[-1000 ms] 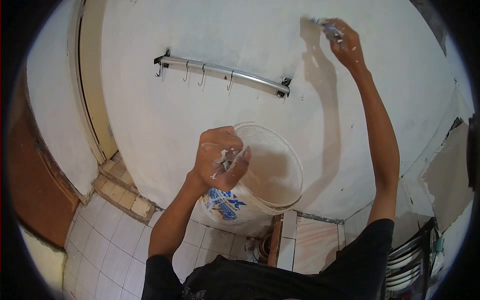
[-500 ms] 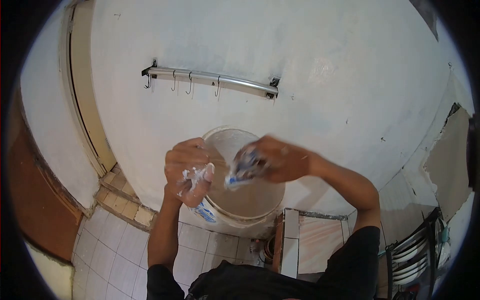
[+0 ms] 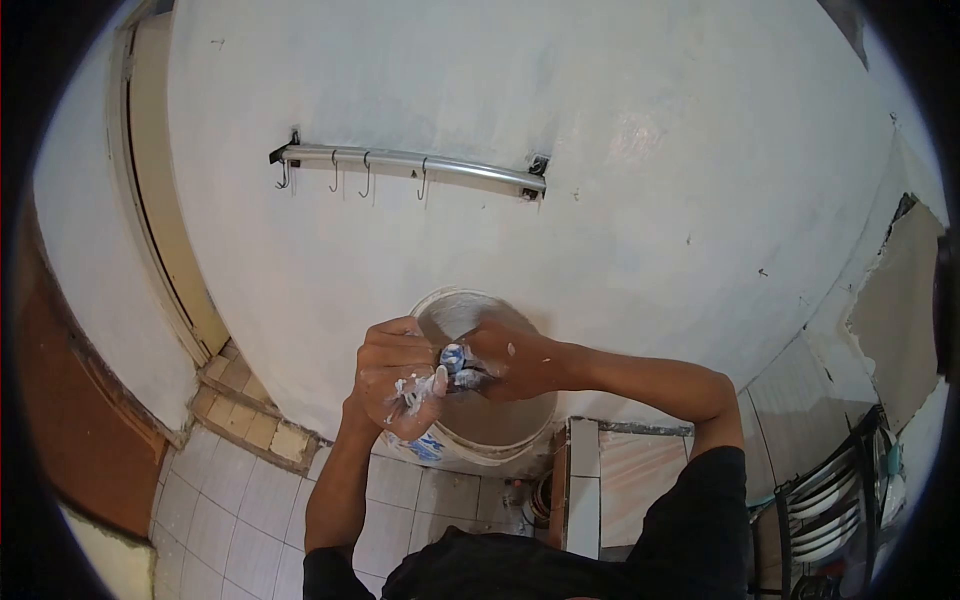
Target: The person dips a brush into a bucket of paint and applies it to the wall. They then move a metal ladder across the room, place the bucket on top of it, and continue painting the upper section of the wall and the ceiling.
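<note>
A person's two hands meet over the mouth of a white bucket (image 3: 500, 425) standing against a white plastered wall (image 3: 560, 120). The left hand (image 3: 395, 375), smeared with white filler, is clenched in a fist at the bucket's near-left rim; what its grip encloses cannot be made out beyond the paste on the fingers (image 3: 425, 385). The right hand (image 3: 515, 360) reaches in from the other side, its grip closed on a small blue-handled putty knife (image 3: 455, 362), whose tip touches the left hand's fingers just above the bucket's opening. A blue printed label shows on the bucket's side below the left hand. On the wall well above the bucket runs a metal rail (image 3: 410, 165) carrying several hooks. To the left of the bucket a cream door frame (image 3: 165, 230) meets a row of tan tiles, and pale floor tiles (image 3: 240, 500) spread below the bucket. A dark metal rack (image 3: 825, 520) stands far to the bucket's right.
</note>
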A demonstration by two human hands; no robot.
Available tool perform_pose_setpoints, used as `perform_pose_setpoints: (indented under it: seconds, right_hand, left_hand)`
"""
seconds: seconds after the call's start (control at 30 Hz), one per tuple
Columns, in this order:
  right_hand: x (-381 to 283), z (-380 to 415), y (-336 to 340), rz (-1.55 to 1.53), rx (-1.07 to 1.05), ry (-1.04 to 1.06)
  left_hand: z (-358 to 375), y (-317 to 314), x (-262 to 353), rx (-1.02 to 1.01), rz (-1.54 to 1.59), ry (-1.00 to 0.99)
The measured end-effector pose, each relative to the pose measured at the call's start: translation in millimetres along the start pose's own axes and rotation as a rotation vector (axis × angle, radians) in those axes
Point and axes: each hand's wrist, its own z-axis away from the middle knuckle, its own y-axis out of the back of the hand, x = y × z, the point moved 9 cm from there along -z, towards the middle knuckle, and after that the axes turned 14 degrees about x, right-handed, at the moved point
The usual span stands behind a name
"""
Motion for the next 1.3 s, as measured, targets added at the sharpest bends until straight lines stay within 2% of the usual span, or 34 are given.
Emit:
perform_pose_setpoints:
  seconds: [0.07, 0.17, 0.3, 0.37, 0.43, 0.5, 0.57, 0.63, 0.77, 0.87, 0.93, 0.97, 1.03, 1.1, 1.17, 1.2, 1.23, 1.3]
  right_hand:
    - [-1.2, 5.8, -1.4, -0.090, 0.048, 0.039]
    - [6.6, 15.5, 3.4, -0.019, 0.182, 0.118]
    - [-13.4, 13.5, 71.4, 0.123, 0.275, 0.138]
    - [4.2, 12.6, 100.0, -0.191, 0.333, -0.127]
    - [23.2, 23.2, 129.7, -0.607, 0.493, -0.379]
    - [23.4, 34.2, 180.1, -0.285, 0.674, -0.285]
    - [19.9, 44.0, 218.2, -0.355, 0.846, -0.325]
    - [20.4, 47.1, 254.4, -0.382, 0.981, -0.237]
    - [12.2, 29.4, 317.2, -0.188, 1.072, -0.075]
    - [17.8, 1.9, 348.7, -0.015, 1.049, -0.021]
    - [41.0, -27.0, 353.8, 0.172, 0.892, -0.045]
    - [57.6, -36.5, 360.6, 0.172, 0.890, -0.042]
    - [72.4, -57.4, 352.9, 0.547, 0.747, -0.061]
    - [80.5, -64.1, 358.8, 0.667, 0.694, -0.036]
    - [74.3, -72.5, 380.8, 0.893, 0.773, 0.300]
    - [97.1, -75.2, 416.9, 0.890, 0.877, 0.328]
    - [28.5, -73.3, 392.9, 0.903, 0.714, 0.146]
    - [-13.8, -47.5, 409.9, 1.190, 1.167, 0.186]
  left_hand:
    - [0.6, -2.0, -3.9, 0.013, 0.006, 0.001]
    - [-0.2, -4.9, -9.8, 0.033, 0.020, -0.002]
    - [-3.0, -4.7, -16.0, 0.072, 0.013, -0.011]
    - [-3.5, -6.3, -18.1, 0.083, 0.007, -0.007]
    - [-9.4, -3.1, -23.4, 0.185, 0.023, 0.011]
    - [-14.7, -4.8, -27.9, 0.168, 0.026, 0.005]
    - [-22.1, -7.1, -31.8, 0.153, 0.027, -0.002]
    - [-31.9, -11.2, -36.2, 0.154, 0.052, 0.017]
    - [-43.0, -17.5, -51.6, 0.196, 0.099, -0.017]
    - [-48.9, -21.9, -53.5, 0.223, 0.128, -0.046]
    - [-52.2, -24.3, -50.6, 0.236, 0.098, -0.028]
    - [-51.8, -22.6, -51.2, 0.238, 0.096, -0.030]
    - [-49.3, -28.3, -53.2, 0.116, 0.059, -0.031]
    - [-48.7, -25.1, -54.9, 0.130, 0.048, -0.034]
    - [-48.2, -20.6, -56.5, 0.153, 0.032, -0.037]
    - [-47.5, -18.4, -56.9, 0.162, 0.024, -0.036]
    - [-47.3, -16.2, -57.4, 0.170, 0.016, -0.035]
    - [-46.9, -12.5, -58.4, 0.186, 0.004, -0.034]
